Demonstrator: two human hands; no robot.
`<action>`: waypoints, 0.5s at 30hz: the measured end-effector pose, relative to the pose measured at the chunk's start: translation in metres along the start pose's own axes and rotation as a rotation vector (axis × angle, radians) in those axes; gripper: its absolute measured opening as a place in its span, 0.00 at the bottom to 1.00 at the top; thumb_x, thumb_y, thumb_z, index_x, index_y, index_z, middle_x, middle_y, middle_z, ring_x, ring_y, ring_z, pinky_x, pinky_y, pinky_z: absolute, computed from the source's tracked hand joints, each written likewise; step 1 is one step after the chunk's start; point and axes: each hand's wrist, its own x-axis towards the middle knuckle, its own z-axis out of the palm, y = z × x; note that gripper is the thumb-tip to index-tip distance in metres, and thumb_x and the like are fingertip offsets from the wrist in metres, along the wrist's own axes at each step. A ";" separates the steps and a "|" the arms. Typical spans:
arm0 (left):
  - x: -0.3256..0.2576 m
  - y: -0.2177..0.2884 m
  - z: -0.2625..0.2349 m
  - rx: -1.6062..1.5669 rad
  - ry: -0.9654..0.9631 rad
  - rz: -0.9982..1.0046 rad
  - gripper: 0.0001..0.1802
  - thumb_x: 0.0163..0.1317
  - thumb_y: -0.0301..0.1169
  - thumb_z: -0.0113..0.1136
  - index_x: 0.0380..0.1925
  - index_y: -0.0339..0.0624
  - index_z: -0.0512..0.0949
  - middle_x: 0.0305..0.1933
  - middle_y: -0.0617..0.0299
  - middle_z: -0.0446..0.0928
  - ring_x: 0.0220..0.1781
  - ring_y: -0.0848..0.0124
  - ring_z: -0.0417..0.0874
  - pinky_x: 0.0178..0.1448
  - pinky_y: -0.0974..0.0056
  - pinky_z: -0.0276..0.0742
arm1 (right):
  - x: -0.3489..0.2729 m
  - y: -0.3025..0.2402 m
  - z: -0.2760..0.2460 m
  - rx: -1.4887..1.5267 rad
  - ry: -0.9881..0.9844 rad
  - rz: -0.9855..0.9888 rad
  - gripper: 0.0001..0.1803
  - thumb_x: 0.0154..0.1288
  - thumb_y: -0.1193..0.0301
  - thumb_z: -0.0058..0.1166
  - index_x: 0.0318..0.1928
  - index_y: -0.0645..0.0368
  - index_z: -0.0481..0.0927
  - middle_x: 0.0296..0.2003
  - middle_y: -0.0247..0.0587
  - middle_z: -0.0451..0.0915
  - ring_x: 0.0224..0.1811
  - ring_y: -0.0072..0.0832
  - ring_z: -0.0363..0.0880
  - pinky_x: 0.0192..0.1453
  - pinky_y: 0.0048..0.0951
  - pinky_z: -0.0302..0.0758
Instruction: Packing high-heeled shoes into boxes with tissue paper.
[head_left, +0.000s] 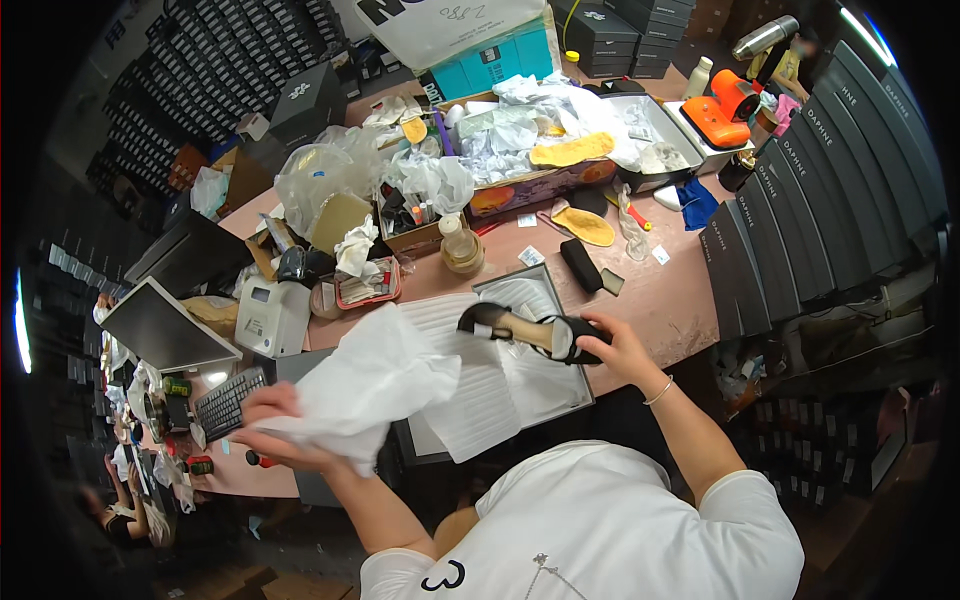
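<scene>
My right hand (pixel 622 352) is closed around the toe end of a black open sandal (pixel 520 332) with a pale insole, holding it over an open grey shoe box (pixel 578 386). White tissue paper (pixel 460 345) lines that box and spills over its near left side. On the left, a loose crumpled sheet of white tissue (pixel 385 375) hangs from my left hand (pixel 275 425), whose fingers are pinched on it and slightly blurred. Right behind the box lie a black oblong block (pixel 580 265) and a small olive pad (pixel 612 281) on the pink tabletop (pixel 670 310).
Tall stacks of dark shoe boxes (pixel 800 200) border the right side. Farther back are a carton of crumpled paper (pixel 545 180), yellow insoles (pixel 583 226), a jar (pixel 461 245) and an orange device (pixel 720 110). A monitor (pixel 165 330), keyboard (pixel 230 402) and white label printer (pixel 272 318) stand left.
</scene>
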 end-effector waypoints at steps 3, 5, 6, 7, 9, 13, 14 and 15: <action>-0.059 -0.073 0.007 0.859 -0.744 0.241 0.20 0.70 0.45 0.41 0.31 0.40 0.73 0.40 0.53 0.75 0.40 0.55 0.76 0.59 0.47 0.69 | 0.006 -0.004 0.003 0.168 0.105 0.026 0.23 0.64 0.70 0.59 0.56 0.66 0.70 0.38 0.40 0.79 0.36 0.21 0.78 0.31 0.22 0.78; -0.112 -0.159 -0.061 1.294 -0.903 -0.417 0.22 0.64 0.47 0.53 0.37 0.34 0.77 0.42 0.47 0.78 0.52 0.50 0.74 0.66 0.41 0.53 | 0.008 -0.026 0.015 0.255 0.127 0.008 0.23 0.64 0.70 0.58 0.56 0.66 0.70 0.39 0.40 0.79 0.36 0.21 0.78 0.31 0.22 0.78; -0.127 -0.163 -0.083 1.347 -0.924 -0.447 0.24 0.64 0.47 0.52 0.41 0.33 0.77 0.46 0.45 0.77 0.54 0.49 0.73 0.66 0.42 0.55 | 0.006 -0.035 0.012 0.248 0.096 0.040 0.23 0.64 0.70 0.58 0.57 0.66 0.71 0.41 0.40 0.78 0.37 0.20 0.78 0.36 0.22 0.77; -0.129 -0.166 -0.091 1.394 -0.933 -0.465 0.25 0.65 0.47 0.52 0.46 0.33 0.77 0.50 0.44 0.77 0.56 0.47 0.73 0.66 0.42 0.56 | 0.009 -0.044 0.006 0.172 0.014 -0.010 0.23 0.63 0.70 0.59 0.57 0.66 0.71 0.41 0.39 0.79 0.37 0.20 0.77 0.38 0.22 0.77; -0.117 -0.152 -0.101 1.264 -0.647 -0.247 0.31 0.66 0.51 0.48 0.52 0.32 0.74 0.54 0.43 0.75 0.57 0.50 0.74 0.65 0.48 0.62 | 0.004 -0.047 -0.007 0.015 -0.134 -0.058 0.24 0.63 0.70 0.60 0.57 0.66 0.72 0.42 0.39 0.79 0.39 0.19 0.77 0.42 0.22 0.76; -0.081 -0.085 -0.021 0.240 -0.812 -0.941 0.30 0.70 0.47 0.44 0.63 0.37 0.64 0.57 0.53 0.73 0.57 0.63 0.74 0.62 0.58 0.69 | 0.027 -0.077 0.008 -0.269 -0.723 -0.057 0.25 0.56 0.67 0.66 0.53 0.66 0.76 0.40 0.38 0.82 0.42 0.20 0.77 0.48 0.24 0.74; -0.100 -0.087 -0.015 -0.040 -0.809 -1.440 0.32 0.71 0.51 0.40 0.65 0.39 0.60 0.56 0.55 0.73 0.57 0.63 0.74 0.63 0.57 0.68 | 0.037 -0.076 0.024 -0.259 -0.824 -0.045 0.25 0.54 0.66 0.68 0.49 0.67 0.78 0.39 0.39 0.82 0.41 0.20 0.77 0.48 0.24 0.74; -0.125 -0.090 -0.008 -0.221 -0.883 -1.718 0.36 0.70 0.59 0.35 0.64 0.39 0.62 0.54 0.52 0.74 0.50 0.61 0.78 0.56 0.56 0.76 | 0.046 -0.076 0.040 -0.240 -0.899 -0.049 0.24 0.54 0.64 0.69 0.47 0.66 0.78 0.38 0.40 0.82 0.41 0.22 0.78 0.47 0.24 0.75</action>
